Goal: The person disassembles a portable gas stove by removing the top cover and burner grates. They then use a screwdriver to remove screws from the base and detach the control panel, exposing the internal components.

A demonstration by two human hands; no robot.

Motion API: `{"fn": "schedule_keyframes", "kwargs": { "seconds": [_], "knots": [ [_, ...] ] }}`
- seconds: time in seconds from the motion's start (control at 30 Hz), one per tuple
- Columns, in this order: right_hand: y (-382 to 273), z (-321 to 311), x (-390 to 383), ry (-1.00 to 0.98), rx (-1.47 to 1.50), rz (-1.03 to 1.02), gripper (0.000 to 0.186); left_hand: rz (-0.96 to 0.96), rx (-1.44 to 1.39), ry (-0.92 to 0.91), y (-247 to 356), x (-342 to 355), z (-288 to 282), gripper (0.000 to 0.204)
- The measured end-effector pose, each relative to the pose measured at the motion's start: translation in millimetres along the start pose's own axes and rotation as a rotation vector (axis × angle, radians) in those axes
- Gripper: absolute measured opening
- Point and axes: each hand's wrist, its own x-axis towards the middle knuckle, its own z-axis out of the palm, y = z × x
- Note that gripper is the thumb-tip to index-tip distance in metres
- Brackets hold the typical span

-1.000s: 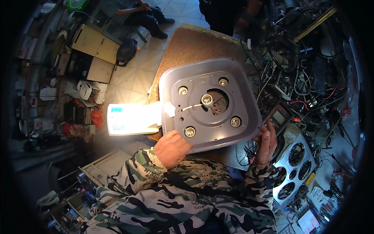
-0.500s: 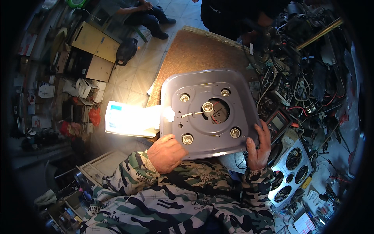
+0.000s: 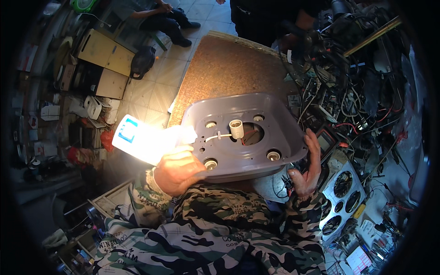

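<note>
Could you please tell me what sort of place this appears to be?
Probably a small electrical repair workshop: tangled cables heap up on the right, a handheld meter lies near them, and an open grey housing shows lamp sockets and wiring.

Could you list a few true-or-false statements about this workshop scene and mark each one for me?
1. The left hand is at the near left corner of the tray. True.
2. The right hand grips a hammer. False: it is at the tray's right edge, with no tool visible in it.
3. Five bulb sockets show in the tray. True.
4. The middle socket is black. False: it is whitish.
</note>
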Motion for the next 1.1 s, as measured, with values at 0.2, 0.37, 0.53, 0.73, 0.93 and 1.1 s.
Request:
{"fn": "schedule_keyframes", "kwargs": {
  "seconds": [0.2, 0.37, 0.53, 0.73, 0.93, 1.1],
  "knots": [
    [32.2, 5.5, 36.4, -0.032, 0.407, 0.096, 0.071, -0.206, -0.244, 0.034, -1.5, 8.2, -19.6, 0.01],
    [45.2, 16.3, 61.7, -0.03, 0.59, 0.163, 0.055, -0.313, -0.277, 0.089, -3.1, 13.4, -27.2, 0.014],
    [46.6, 22.7, 72.6, 0.037, 0.589, 0.16, 0.053, -0.381, -0.236, 0.147, -2.7, 26.2, -44.0, 0.02],
    [92.6, 27.2, 74.8, 0.017, 0.563, 0.205, 0.049, -0.293, -0.435, 0.399, -42.8, 19.1, -35.2, 0.022],
    [112.4, 42.9, 65.4, 0.019, 0.511, 0.312, 0.048, -0.613, -0.944, 0.447, -51.0, 19.2, -20.8, 0.023],
    [121.6, 50.5, 61.4, 0.061, 0.484, 0.335, 0.049, -0.6, -0.892, 0.342, -83.7, 14.4, -17.8, 0.014]
  ]
}}
